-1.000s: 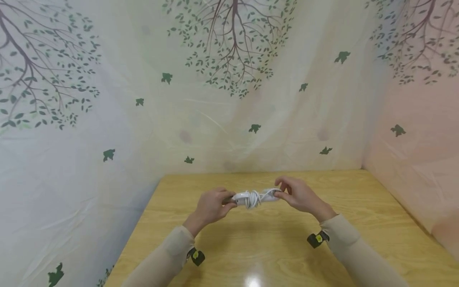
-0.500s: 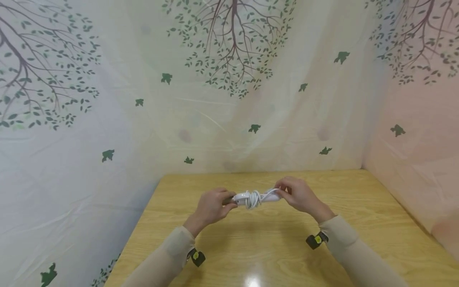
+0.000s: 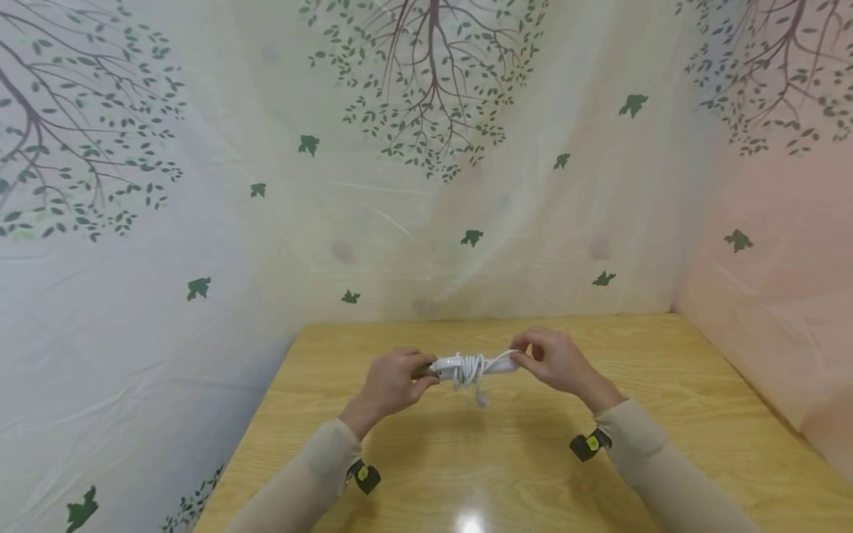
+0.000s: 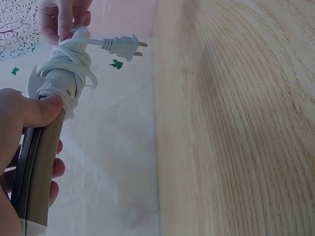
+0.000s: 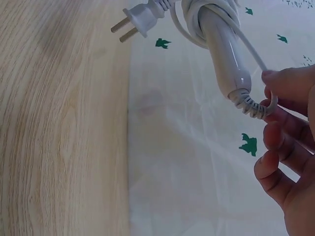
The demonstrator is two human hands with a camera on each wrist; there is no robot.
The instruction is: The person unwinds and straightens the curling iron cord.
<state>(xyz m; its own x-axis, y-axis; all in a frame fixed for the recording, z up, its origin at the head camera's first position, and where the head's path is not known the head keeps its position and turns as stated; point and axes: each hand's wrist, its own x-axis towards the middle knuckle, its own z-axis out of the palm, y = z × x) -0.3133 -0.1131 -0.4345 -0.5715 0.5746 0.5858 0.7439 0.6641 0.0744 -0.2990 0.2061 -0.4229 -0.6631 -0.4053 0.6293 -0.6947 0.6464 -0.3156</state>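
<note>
A white-handled curling iron (image 3: 447,368) is held level above the table, its white power cord (image 3: 470,369) coiled round the handle. My left hand (image 3: 392,381) grips the bronze barrel (image 4: 45,162), thumb laid along it below the coils. At the handle's other end, my right hand (image 3: 556,360) pinches the cord between thumb and finger, just past the ribbed cord sleeve (image 5: 250,105). The two-pin plug (image 4: 124,47) sticks out loose from the coils; in the head view it hangs beneath them. My left palm partly hides the barrel.
Beneath both hands lies a wood-grain table (image 3: 466,459). Printed cloth walls (image 3: 413,244) with trees and green leaves enclose its back and sides. Each wrist carries a small black camera (image 3: 365,477).
The plug has dropped into view below the coils, and the coils look looser. My right fingers have closed in on the cord at the handle's end. My left hand stays in place.
</note>
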